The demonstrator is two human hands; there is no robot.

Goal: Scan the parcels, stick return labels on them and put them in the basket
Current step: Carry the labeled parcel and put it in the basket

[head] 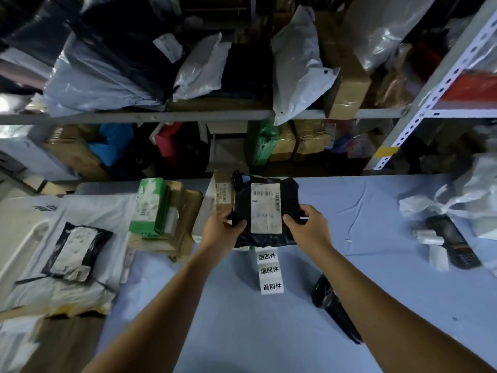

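A metal shelving rack [188, 114] is filling the back of the view, its 2 visible levels crowded with grey and black mailer bags and brown cartons. Below it a blue table [376, 278] is spreading across the foreground. On the left, a large white bag [88, 211] is lying flat with a black parcel [78, 251] resting on top of it, label up. Just right of that, a stack of brown cartons [185, 211] is carrying a green-and-white package [152, 207].

Both arms are reaching forward to the table's middle, holding a black parcel with a white shipping label [266, 208] above the surface, label facing up. The left hand [220, 227] is gripping its lower left edge, thumb pressing on top and fingers curled underneath. The right hand [309, 224] is clamping the lower right edge the same way.

A black bag [326, 294] is lying partly under the right forearm. At the far right a dark handheld scanner [454, 246] is lying beside small white label rolls [430, 235], near a crumpled white bag [457, 197].

Directly below the held parcel, a strip of 3 white return labels [270, 270] is lying on the table, printed with black characters.
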